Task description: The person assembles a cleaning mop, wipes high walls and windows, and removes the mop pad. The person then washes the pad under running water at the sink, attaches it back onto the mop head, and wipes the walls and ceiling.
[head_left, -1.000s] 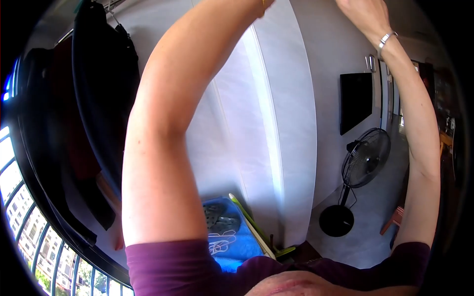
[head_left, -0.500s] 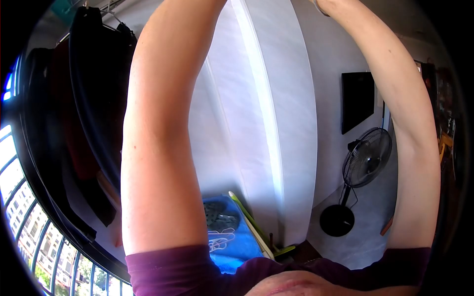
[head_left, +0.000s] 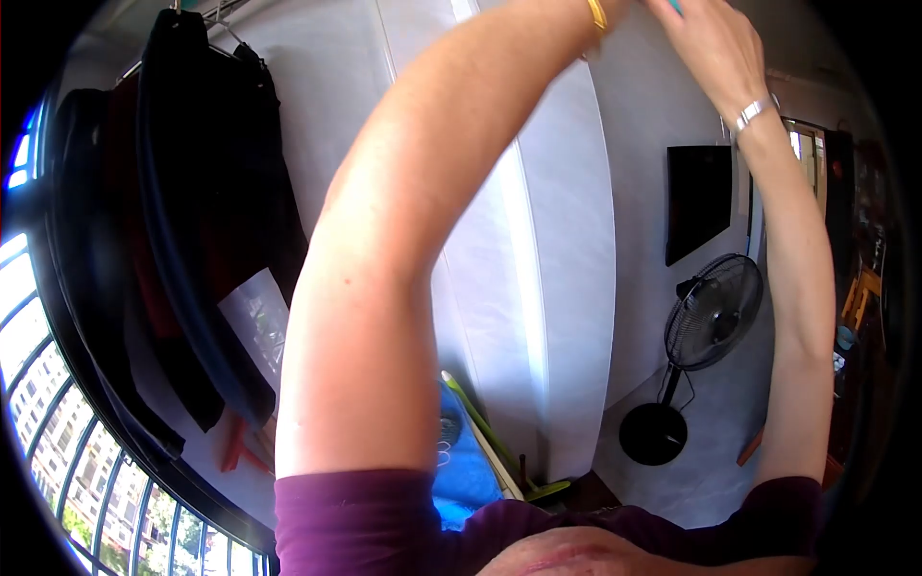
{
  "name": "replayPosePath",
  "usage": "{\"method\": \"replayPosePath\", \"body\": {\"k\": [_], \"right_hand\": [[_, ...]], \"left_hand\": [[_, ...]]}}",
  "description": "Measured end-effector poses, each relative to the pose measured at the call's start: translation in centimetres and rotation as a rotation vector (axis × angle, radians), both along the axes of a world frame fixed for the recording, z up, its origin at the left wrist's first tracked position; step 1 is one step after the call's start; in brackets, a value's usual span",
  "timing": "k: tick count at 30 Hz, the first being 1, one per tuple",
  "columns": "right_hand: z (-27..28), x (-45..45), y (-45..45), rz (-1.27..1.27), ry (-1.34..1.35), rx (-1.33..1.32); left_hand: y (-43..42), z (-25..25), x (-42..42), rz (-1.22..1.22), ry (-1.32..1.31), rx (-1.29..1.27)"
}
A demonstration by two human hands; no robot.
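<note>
Both my arms are raised in front of me. At the top edge, my left hand (head_left: 619, 12) is mostly cut off and blurred past a yellow bracelet (head_left: 597, 13), so its fingers do not show. Close to it on the right is my right hand (head_left: 720, 46), back of the hand towards me, with a silver watch (head_left: 753, 113) on the wrist. The right fingers are closed around a small bit of something teal (head_left: 676, 4), most of which lies outside the view.
Dark trousers (head_left: 216, 202) and other dark clothes hang at left beside a barred window (head_left: 86, 461). A pale wall panel (head_left: 567, 240) stands ahead. At right are a black fan (head_left: 713, 312) and a wall-mounted screen (head_left: 698, 202). A blue bag (head_left: 466, 480) sits low in the middle.
My left arm has swung to the right, bringing its wrist near my right hand. My right hand has come down into view at the top. More of the hanging clothes shows.
</note>
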State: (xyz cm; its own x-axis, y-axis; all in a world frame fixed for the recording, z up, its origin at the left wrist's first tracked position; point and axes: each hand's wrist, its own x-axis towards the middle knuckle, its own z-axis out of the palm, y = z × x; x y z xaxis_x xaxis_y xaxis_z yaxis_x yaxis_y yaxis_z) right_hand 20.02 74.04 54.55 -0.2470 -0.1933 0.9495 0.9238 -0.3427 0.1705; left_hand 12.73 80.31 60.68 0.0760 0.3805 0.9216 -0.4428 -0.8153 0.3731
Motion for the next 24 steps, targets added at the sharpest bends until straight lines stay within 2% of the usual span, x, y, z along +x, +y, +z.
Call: {"method": "replayPosePath", "body": {"k": [2, 3, 4, 5, 6, 7, 9, 11, 14, 15, 17, 20, 22, 23, 24], "right_hand": [[-2.8, 0.4, -0.4, -0.029, 0.099, 0.047], [-3.4, 1.6, 0.0, -0.027, 0.100, 0.046], [-4.1, 3.2, 0.8, -0.064, 0.118, 0.046], [-4.7, 4.4, 1.8, -0.103, 0.139, 0.049], [-5.2, 4.9, 3.1, -0.034, 0.108, 0.079], [-5.5, 4.9, 4.4, 0.027, 0.079, 0.049], [-4.4, 4.4, 5.2, 0.092, 0.049, 0.032], [-2.4, 3.2, 4.6, 0.367, 0.476, -0.777], [-1.0, 5.1, 6.1, 0.964, 0.586, -1.202], [-1.2, 4.6, 6.1, 0.961, 0.584, -1.201], [-2.1, 3.5, 6.2, 1.381, 0.600, -1.228], [-3.0, 1.9, 7.3, 1.290, 0.545, -1.149], [-2.6, 0.4, 7.7, 1.318, 0.503, -1.098], [-2.1, -0.2, 8.1, 1.266, 0.453, -1.077], [-1.8, -0.8, 8.6, 1.214, 0.406, -1.055]], "left_hand": [[1.6, -0.3, 3.8, -0.102, -0.070, 0.065], [1.3, -2.4, 3.9, -0.147, -0.163, 0.120], [-1.3, -3.0, 7.1, 0.702, -0.282, -0.085], [0.7, -3.3, 5.5, 0.334, -0.141, 0.014], [3.4, -3.8, 3.7, -0.034, 0.002, 0.109], [4.6, -4.2, 3.3, -0.031, 0.002, 0.106], [6.2, -4.3, 2.8, -0.188, 0.123, -0.235], [7.1, -5.3, 1.5, -0.176, 0.116, -0.240], [8.1, -5.5, -0.4, -0.172, 0.140, -0.206], [8.1, -5.3, -0.9, -0.193, 0.139, -0.195], [8.4, -5.4, -2.0, -0.214, 0.151, -0.145], [9.5, -5.4, -4.2, -0.212, 0.263, -0.069], [9.3, -5.1, -5.8, -0.139, 0.178, -0.043], [11.6, -4.3, -6.1, -0.156, 0.184, 0.124], [10.3, -4.3, -7.7, -0.113, 0.109, -0.078]]}}
